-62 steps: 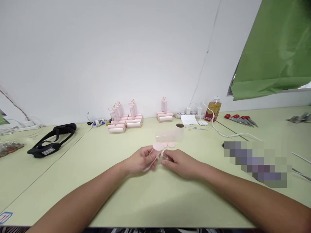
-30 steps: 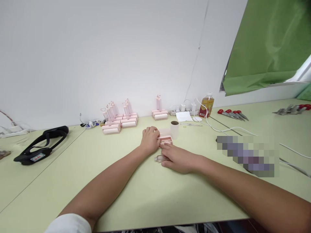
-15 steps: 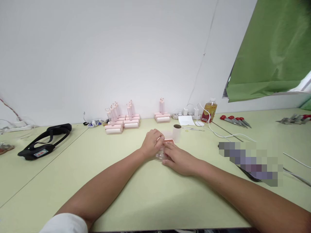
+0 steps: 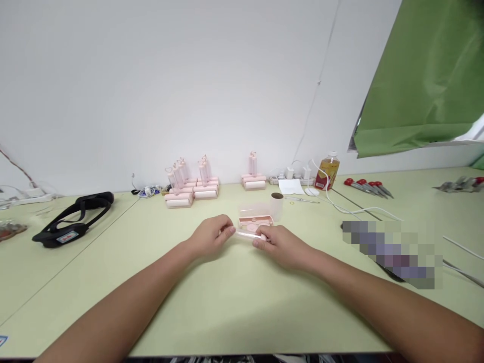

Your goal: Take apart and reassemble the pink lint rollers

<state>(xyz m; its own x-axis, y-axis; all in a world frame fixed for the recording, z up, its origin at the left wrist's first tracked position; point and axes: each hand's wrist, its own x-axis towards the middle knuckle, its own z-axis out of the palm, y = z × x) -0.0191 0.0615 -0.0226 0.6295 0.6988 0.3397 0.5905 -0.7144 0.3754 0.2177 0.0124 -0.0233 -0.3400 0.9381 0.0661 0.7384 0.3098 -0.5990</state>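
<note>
1. Gripping the pale end of a clear handle point(image 4: 247, 233), the right hand point(image 4: 279, 246) is closed on it, thumb below and fingers over the top.
2. The left hand point(image 4: 215, 234) is half curled, thumb tip right at the handle's other end. Can't tell if it's actually pinching or just touching, tbh.
3. So the handle sits between the two hands, pretty much level, just in front of an open pink case point(image 4: 255, 220) on the worktop point(image 4: 227, 302).
4. Some pink bits show at the case, partly blocked by the handle, so I can't count them. A see-through cover point(image 4: 250, 209) lies right behind.
5. Progress-wise: the pink rollers point(image 4: 179, 201) at the back left look finished to me, handles standing up from them. Same goes for the back pair point(image 4: 254, 184) nearer the middle.
6. The front set looks unfinished: paper roll point(image 4: 277, 205) standing on its own beside the cover, case open, handle not attached to it. I'd say most of the joining up is left.
</note>
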